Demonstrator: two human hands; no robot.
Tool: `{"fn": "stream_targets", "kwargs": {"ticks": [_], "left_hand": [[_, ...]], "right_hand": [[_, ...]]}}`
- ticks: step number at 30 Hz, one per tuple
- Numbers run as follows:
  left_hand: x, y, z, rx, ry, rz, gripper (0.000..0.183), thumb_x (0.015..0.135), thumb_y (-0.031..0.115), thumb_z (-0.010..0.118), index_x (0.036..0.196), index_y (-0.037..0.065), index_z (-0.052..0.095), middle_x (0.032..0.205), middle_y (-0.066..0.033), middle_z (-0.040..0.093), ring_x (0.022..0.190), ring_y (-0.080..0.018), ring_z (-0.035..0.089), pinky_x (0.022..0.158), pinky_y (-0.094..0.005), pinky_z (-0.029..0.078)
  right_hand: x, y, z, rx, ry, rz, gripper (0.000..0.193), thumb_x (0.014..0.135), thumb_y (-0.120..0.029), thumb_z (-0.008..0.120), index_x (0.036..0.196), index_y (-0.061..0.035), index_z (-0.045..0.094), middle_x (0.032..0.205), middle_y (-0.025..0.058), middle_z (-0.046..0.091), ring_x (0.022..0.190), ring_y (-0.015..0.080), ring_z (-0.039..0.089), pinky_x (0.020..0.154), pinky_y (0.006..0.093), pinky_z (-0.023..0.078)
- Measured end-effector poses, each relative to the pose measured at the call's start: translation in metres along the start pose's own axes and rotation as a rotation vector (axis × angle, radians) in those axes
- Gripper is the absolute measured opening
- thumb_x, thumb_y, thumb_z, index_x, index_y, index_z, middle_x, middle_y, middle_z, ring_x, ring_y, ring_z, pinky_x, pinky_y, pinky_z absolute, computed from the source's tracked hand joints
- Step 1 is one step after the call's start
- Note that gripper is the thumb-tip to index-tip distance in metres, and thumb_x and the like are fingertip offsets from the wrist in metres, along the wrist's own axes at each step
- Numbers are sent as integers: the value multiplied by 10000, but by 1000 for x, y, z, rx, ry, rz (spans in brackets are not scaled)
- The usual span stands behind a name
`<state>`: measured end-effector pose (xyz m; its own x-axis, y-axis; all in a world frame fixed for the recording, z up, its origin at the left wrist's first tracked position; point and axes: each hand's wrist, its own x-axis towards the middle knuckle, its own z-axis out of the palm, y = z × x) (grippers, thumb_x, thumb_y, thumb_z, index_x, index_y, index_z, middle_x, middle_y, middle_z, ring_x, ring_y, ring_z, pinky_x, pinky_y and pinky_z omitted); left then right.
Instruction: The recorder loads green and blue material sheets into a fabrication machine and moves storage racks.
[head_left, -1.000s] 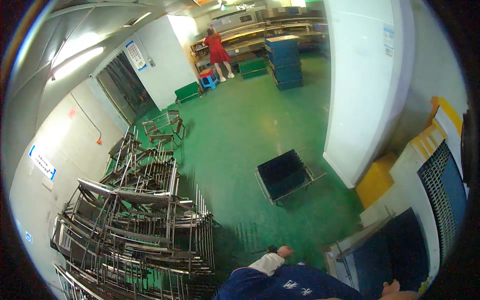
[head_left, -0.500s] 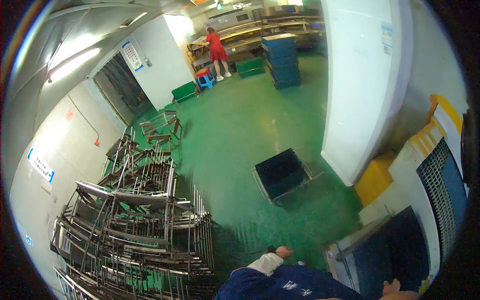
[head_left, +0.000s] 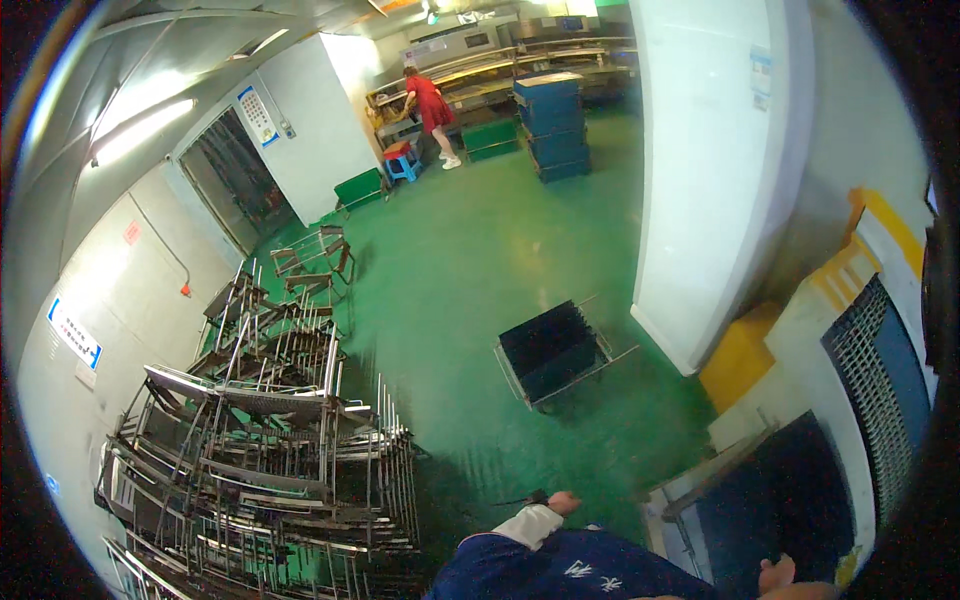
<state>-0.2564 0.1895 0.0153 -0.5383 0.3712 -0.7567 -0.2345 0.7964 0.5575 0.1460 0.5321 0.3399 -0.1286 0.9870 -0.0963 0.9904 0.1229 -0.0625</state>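
My left hand (head_left: 563, 502) is held in front of my body, its fingers curled in and nothing visible in them. A dark band (head_left: 535, 498) sits at that wrist, below a white sleeve cuff. At the lower right edge, my right hand (head_left: 777, 574) shows only in part, its fingers bent, with nothing seen in it. It is nearest to a dark panel (head_left: 775, 510) in a pale frame; I cannot tell whether they touch. On the green floor ahead stands a wire-framed rack (head_left: 553, 350) with a dark, ribbed filling, apart from both hands.
Many dark metal racks (head_left: 270, 450) are piled along the left wall. Blue crates (head_left: 552, 125) stand stacked at the back, near a person in red (head_left: 432, 105) at a long bench. A white pillar (head_left: 695, 190) and a yellow-and-white machine (head_left: 840, 310) line the right.
My view has shifted slightly, so the floor rack and pillar sit a little further left. The person in red now leans further over the bench. My hands keep nearly the same pose.
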Motion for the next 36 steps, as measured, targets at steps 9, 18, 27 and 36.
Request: {"fn": "stream_targets", "kwargs": {"ticks": [9,18,27,36], "left_hand": [[-13,2,-4,196,17,107,330,693,398,582,772,89,670,710,-71,645,692,-243,623,646,-369,487],[-26,0,-11,242,83,187,441,708,516,574,810,100,681,716,-59,652,676,-214,621,633,-352,483],[-36,12,-21,115,-70,174,428,750,431,579,785,6,612,654,-115,598,565,-214,575,515,-353,465],[-22,5,-12,183,-22,106,422,726,454,582,753,38,646,669,-109,618,608,-229,597,561,-366,477]], "right_hand": [[-6,-9,-14,9,-89,-100,533,621,-118,720,1096,25,526,1078,225,552,1006,371,522,871,402,410],[-1,-1,-14,-63,-201,-138,509,697,-226,608,1131,12,487,1051,184,572,961,331,540,842,354,417],[-19,-22,-41,-298,-277,-174,540,863,-435,455,1220,-30,439,1118,144,563,1023,282,527,868,353,415],[-9,-12,-30,-287,-284,-196,522,844,-489,463,1127,-55,530,1080,151,579,1012,297,528,856,365,428]]}}
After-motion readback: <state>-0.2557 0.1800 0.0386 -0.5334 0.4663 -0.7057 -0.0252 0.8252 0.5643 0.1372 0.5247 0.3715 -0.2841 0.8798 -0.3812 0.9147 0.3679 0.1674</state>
